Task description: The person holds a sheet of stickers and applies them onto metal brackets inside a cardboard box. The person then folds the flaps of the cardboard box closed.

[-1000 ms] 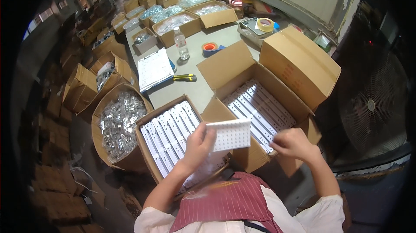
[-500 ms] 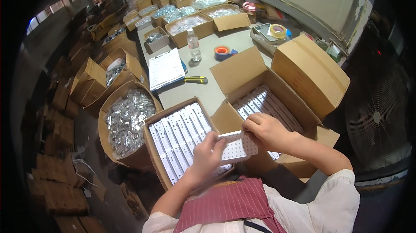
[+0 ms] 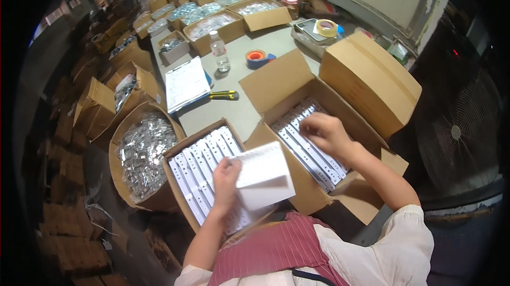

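Note:
My left hand [image 3: 227, 182] is closed on the left edge of a white flat-sided box-like piece [image 3: 265, 175], held tilted over the gap between two cartons. Its upper face carries faint rows of small marks. Under my left hand is an open carton [image 3: 176, 181] packed with rows of white strips [image 3: 197, 165] dotted with dark holes. My right hand [image 3: 328, 134], fingers curled inward, hovers over the strips [image 3: 305, 145] in the right-hand open carton [image 3: 289, 106]; whether it pinches anything is hidden.
A closed carton [image 3: 372, 81] stands beyond the right carton. On the table are a clipboard [image 3: 187, 84], a cutter knife [image 3: 224, 95], a water bottle [image 3: 219, 52] and a tape dispenser [image 3: 258, 58]. A carton of shiny packets [image 3: 146, 153] is at left, a fan [image 3: 456, 133] at right.
My right hand has let go of the white piece and moved slightly right, over the right carton. My left hand has shifted left and turned the piece, so a plain white side shows.

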`<action>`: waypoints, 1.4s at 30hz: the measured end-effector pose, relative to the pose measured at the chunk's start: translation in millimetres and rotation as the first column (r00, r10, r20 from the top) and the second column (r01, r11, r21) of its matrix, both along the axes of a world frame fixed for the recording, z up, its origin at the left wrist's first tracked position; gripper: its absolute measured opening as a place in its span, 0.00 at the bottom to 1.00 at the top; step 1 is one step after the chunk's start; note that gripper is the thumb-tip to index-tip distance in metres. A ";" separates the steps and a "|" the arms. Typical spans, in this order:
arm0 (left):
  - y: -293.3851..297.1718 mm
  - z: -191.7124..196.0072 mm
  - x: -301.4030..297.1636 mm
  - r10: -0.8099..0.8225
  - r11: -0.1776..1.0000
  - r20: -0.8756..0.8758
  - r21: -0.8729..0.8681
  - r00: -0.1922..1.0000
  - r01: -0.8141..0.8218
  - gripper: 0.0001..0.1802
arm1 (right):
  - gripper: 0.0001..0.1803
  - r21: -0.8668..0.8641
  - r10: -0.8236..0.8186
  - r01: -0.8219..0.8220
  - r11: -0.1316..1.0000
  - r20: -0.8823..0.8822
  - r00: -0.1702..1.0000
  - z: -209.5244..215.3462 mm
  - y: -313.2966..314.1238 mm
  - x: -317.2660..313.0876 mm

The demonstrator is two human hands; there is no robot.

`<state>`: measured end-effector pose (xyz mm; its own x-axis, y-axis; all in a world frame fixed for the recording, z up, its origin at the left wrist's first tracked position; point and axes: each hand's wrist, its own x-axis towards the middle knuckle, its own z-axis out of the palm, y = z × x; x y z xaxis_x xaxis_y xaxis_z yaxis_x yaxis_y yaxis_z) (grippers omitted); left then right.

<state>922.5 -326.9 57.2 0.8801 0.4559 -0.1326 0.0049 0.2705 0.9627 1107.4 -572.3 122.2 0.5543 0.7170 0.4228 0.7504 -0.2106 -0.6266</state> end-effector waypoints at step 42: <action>13.9 -18.8 17.3 0.065 0.969 -0.066 -0.234 0.996 -0.079 0.19 | 0.13 -0.582 0.126 -0.229 0.780 -0.212 0.969 -99.0 -18.8 31.2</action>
